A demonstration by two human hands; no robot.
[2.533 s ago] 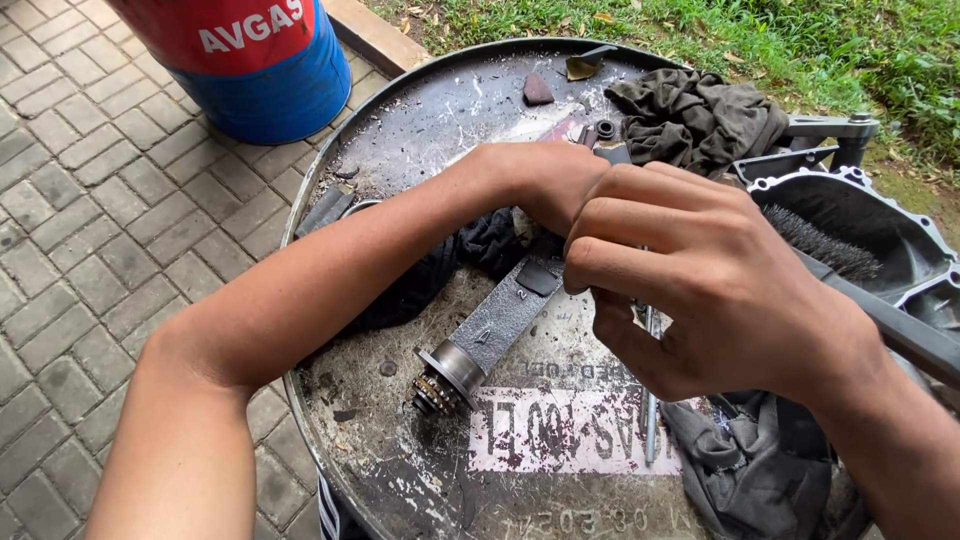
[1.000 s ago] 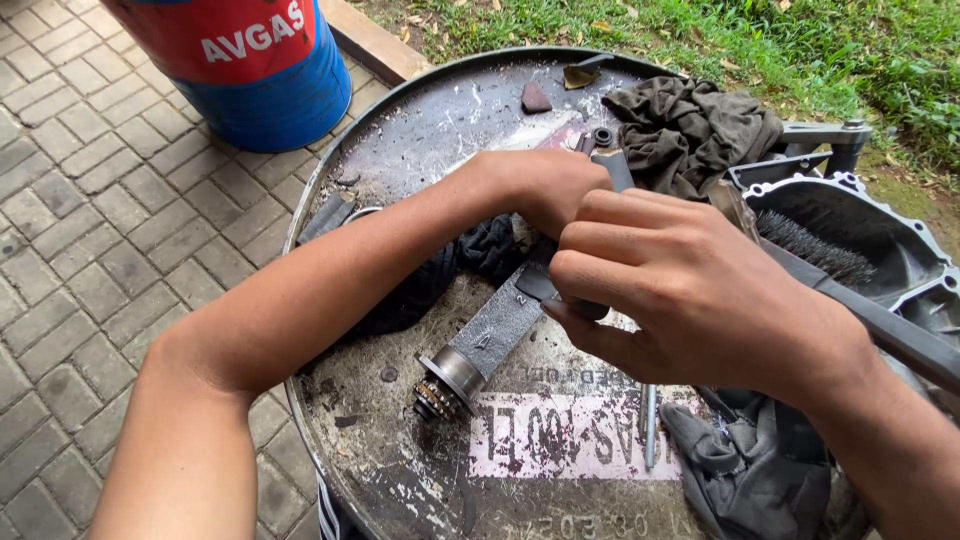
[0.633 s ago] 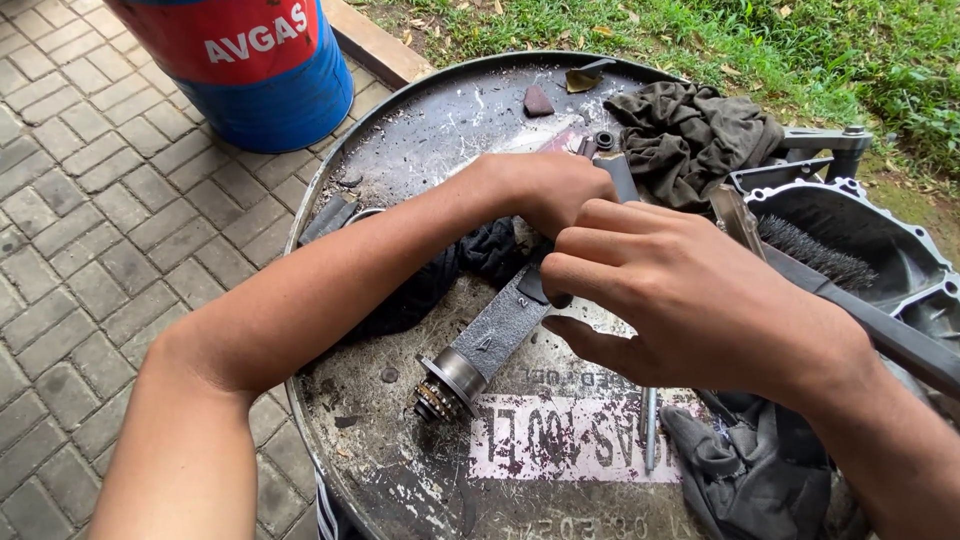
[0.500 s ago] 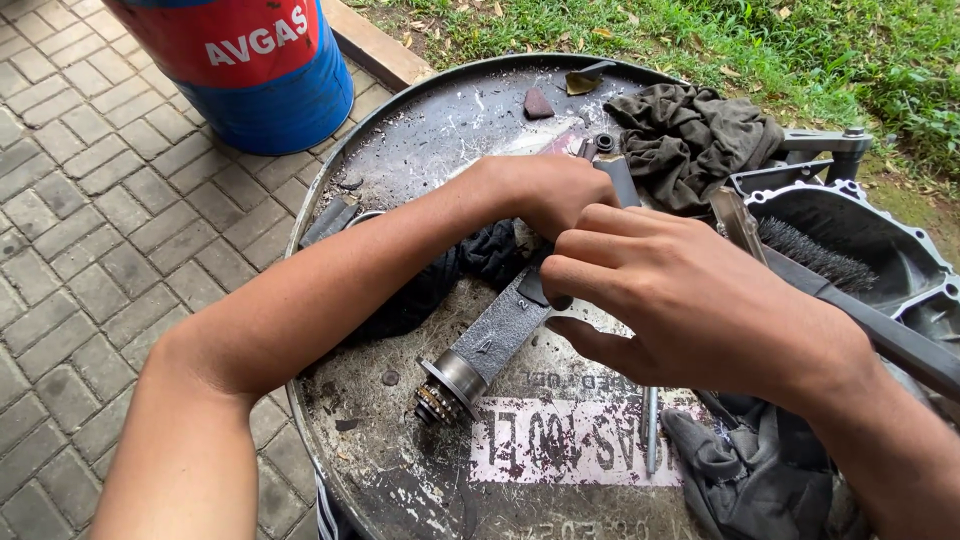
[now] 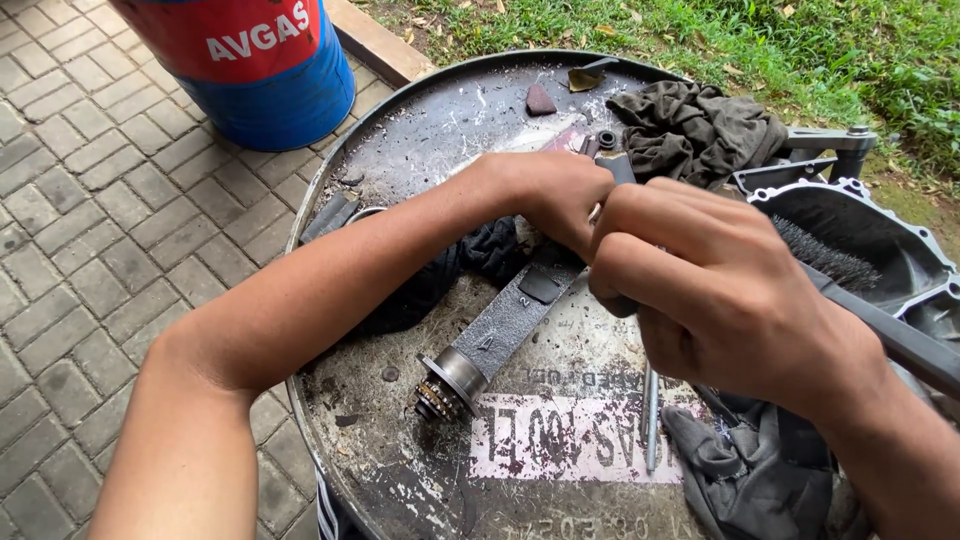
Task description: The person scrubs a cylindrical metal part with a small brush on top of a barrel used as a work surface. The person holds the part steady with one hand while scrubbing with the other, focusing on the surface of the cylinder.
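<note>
work surface: the round top of a dirty metal drum [image 5: 420,150], scratched and greasy, with a faded white printed patch near the front edge.
main part: a grey, rough-cast metal arm [image 5: 505,325] lies flat on the drum top, running from under the hands down toward the near left; at its near end sits a shiny collar with a small toothed gear [image 5: 440,398].
left hand [image 5: 550,195]: reaches in from the left across the drum, fingers curled down over the far end of the grey arm, pressing or gripping it there; the exact hold is hidden by the other hand.
right hand [image 5: 700,290]: clenched into a fist just beside the left one, above the same end of the arm; what it holds cannot be told, since the fingers cover it.
dark rag [image 5: 470,262]: bunched under the left forearm, touching the grey arm's side.
thin metal rod [image 5: 651,420]: lies on the drum below the right hand, on the white patch.
grey cloth [image 5: 695,130]: crumpled at the far edge of the drum.
second cloth [image 5: 750,470]: at the near right, under the right wrist.
engine cover [image 5: 890,250]: off the drum to the right, a wire brush [image 5: 825,258] resting in it.
red and blue barrel [image 5: 260,60]: stands on the paving at upper left.
grass [image 5: 800,50]: beyond the drum.
</note>
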